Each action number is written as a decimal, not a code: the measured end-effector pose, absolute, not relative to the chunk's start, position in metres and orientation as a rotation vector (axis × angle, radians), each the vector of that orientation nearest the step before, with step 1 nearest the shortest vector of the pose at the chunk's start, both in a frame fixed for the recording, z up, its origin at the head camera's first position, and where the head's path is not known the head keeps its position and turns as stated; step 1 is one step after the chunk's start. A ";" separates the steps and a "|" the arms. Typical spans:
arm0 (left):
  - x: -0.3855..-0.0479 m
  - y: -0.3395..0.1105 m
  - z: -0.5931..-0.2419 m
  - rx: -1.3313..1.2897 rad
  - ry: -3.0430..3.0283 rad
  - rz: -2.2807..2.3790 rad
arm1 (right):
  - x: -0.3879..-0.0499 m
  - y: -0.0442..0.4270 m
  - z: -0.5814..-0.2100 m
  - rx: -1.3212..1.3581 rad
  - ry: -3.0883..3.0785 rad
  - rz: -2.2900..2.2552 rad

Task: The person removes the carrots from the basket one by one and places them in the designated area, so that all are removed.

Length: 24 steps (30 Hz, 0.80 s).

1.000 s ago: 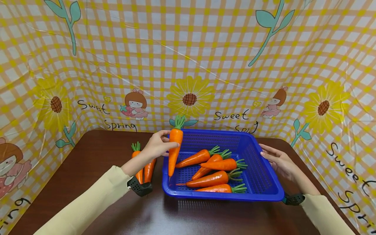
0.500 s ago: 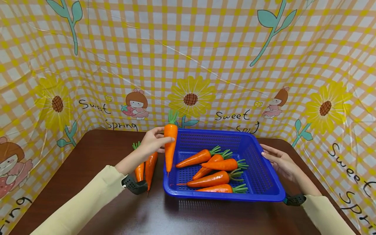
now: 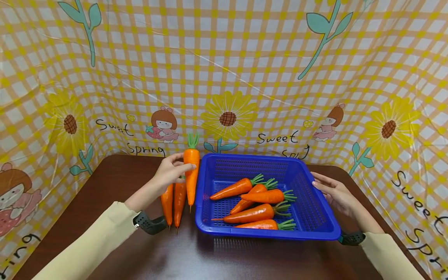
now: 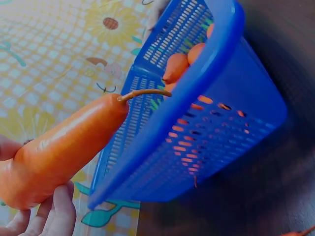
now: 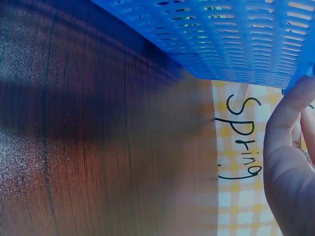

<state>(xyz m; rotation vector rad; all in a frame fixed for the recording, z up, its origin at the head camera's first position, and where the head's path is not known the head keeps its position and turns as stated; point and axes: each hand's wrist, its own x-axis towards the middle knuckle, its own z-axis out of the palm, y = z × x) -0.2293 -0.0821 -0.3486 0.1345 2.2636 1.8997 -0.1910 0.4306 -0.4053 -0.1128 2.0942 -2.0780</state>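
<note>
Orange carrot (image 3: 191, 186), one, with green top (image 3: 193, 140): pinched in the left hand (image 3: 167, 173), thumb across the front, fingers behind, upright with its root tip (image 3: 190, 209) down. Location: just left of the basket (image 3: 269, 233), above the table (image 3: 108, 194); whether it touches the rim cannot be told. Handling, as judged: light for one hand, stiff along the body, glossy and so perhaps slippery; thin root tip and leafy top likely the weakest parts. Best hold: the thick shoulder below the leaves, about where the thumb lies. Beneath and beside the left hand: two loose carrots (image 3: 179, 204), root ends toward the person, partly hidden by hand and held carrot. Basket: blue, slotted, likely light plastic; contents, five carrots (image 3: 249, 214), tops to the right. Right hand (image 3: 335, 194): fingertips touching the right rim; whether they pinch it or merely rest there cannot be told. Backdrop: checked cloth (image 3: 224, 58). Changes against half a second ago: left hand and held carrot sit farther left, off the basket's left rim, which the carrot overlapped; basket, contents and right hand appear unchanged.
</note>
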 end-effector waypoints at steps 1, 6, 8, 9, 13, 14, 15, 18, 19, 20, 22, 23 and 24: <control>-0.229 -0.084 -0.349 0.126 2.262 1.901 | -0.191 0.431 -0.405 -0.112 2.090 -2.081; -0.228 -0.096 -0.352 0.129 2.259 1.900 | -0.191 0.431 -0.405 -0.116 2.085 -2.082; -0.228 -0.100 -0.352 0.132 2.269 1.897 | -0.191 0.431 -0.405 -0.118 2.076 -2.087; -0.228 -0.102 -0.353 0.130 2.272 1.896 | -0.191 0.431 -0.405 -0.120 2.072 -2.090; -0.227 -0.109 -0.356 0.103 2.297 1.887 | -0.191 0.432 -0.405 -0.124 2.056 -2.092; -0.226 -0.110 -0.357 0.097 2.297 1.888 | -0.191 0.432 -0.405 -0.123 2.061 -2.085; -0.226 -0.112 -0.358 0.095 2.299 1.888 | -0.191 0.432 -0.405 -0.122 2.067 -2.079; -0.225 -0.118 -0.361 0.096 2.301 1.887 | -0.191 0.433 -0.406 -0.112 2.086 -2.062; -0.225 -0.120 -0.363 0.101 2.302 1.883 | -0.191 0.433 -0.406 -0.108 2.092 -2.059; -0.224 -0.122 -0.363 0.098 2.308 1.878 | -0.192 0.433 -0.406 -0.109 2.095 -2.056; -0.223 -0.127 -0.365 0.092 2.319 1.861 | -0.192 0.432 -0.406 -0.112 2.091 -2.057; -0.223 -0.129 -0.366 0.089 2.325 1.853 | -0.192 0.432 -0.405 -0.114 2.087 -2.061; -0.222 -0.131 -0.367 0.088 2.329 1.846 | -0.193 0.432 -0.405 -0.118 2.080 -2.065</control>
